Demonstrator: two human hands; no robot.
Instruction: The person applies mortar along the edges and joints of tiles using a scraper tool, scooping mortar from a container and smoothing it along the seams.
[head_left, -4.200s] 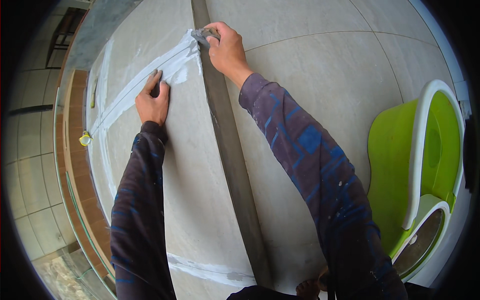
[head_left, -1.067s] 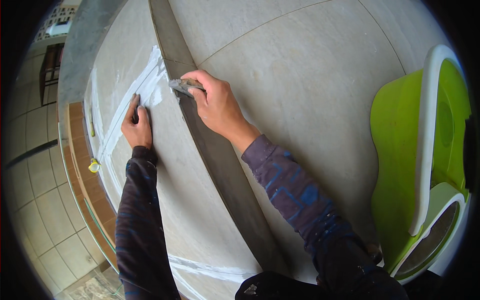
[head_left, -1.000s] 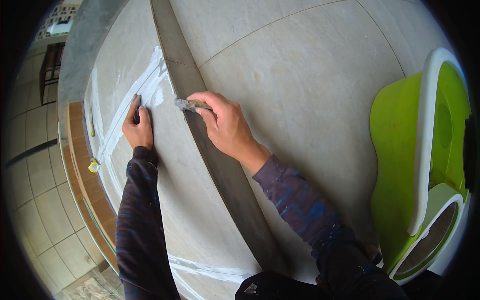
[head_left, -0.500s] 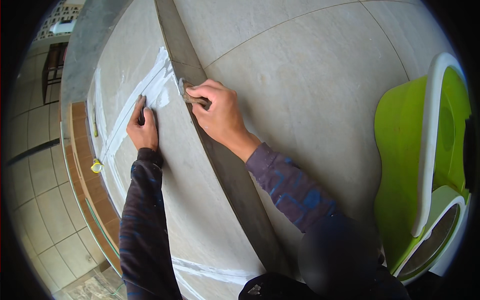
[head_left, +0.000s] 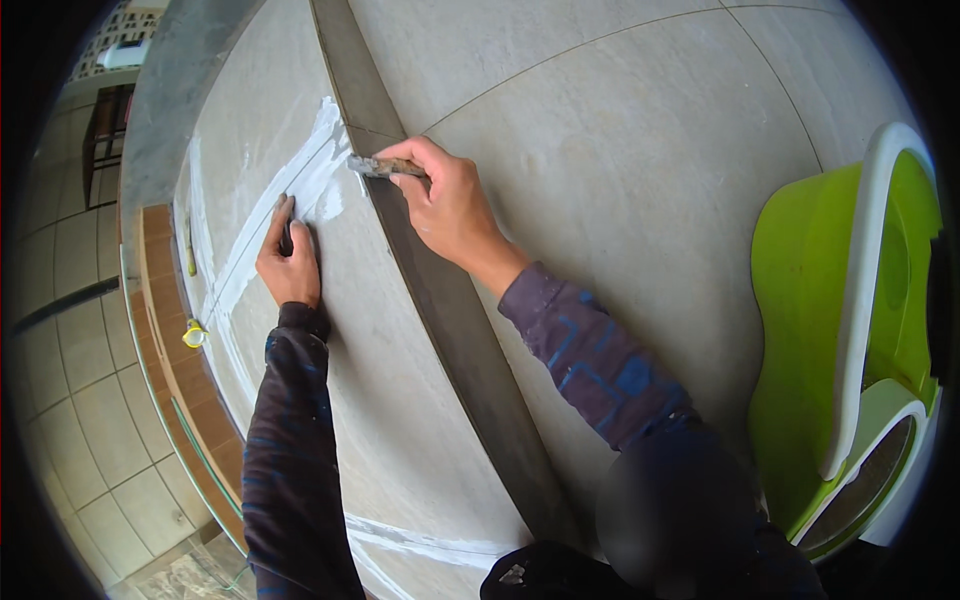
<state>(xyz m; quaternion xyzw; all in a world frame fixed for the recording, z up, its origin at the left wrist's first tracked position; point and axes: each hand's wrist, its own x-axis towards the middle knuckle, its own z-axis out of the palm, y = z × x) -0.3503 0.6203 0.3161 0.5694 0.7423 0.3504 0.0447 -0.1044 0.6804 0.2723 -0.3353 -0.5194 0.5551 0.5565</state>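
Observation:
My right hand (head_left: 449, 203) is closed around a putty knife (head_left: 385, 167), its short blade caked with pale filler. The blade lies over the edge of the grey tile slab (head_left: 400, 400), at the end of a seam with white filler (head_left: 310, 185) smeared along it. Close to that seam, my left hand (head_left: 290, 265) rests on the slab, forefinger stretched out and fingertips greyed. Dark shade fills the space between its thumb and fingers, and I make out no tool there.
A green mop bucket (head_left: 800, 290) with a white rim stands at the right on large grey tiles (head_left: 620, 150). A dark grey strip (head_left: 470, 350) borders the slab. At the left lie a yellow-rimmed roll (head_left: 194, 334), a thin green-handled tool (head_left: 190, 250) and brown boards (head_left: 165, 290).
My right hand has shifted slightly up and right, and the putty knife has turned, so its blade now points left over the slab's edge. My left hand has barely moved.

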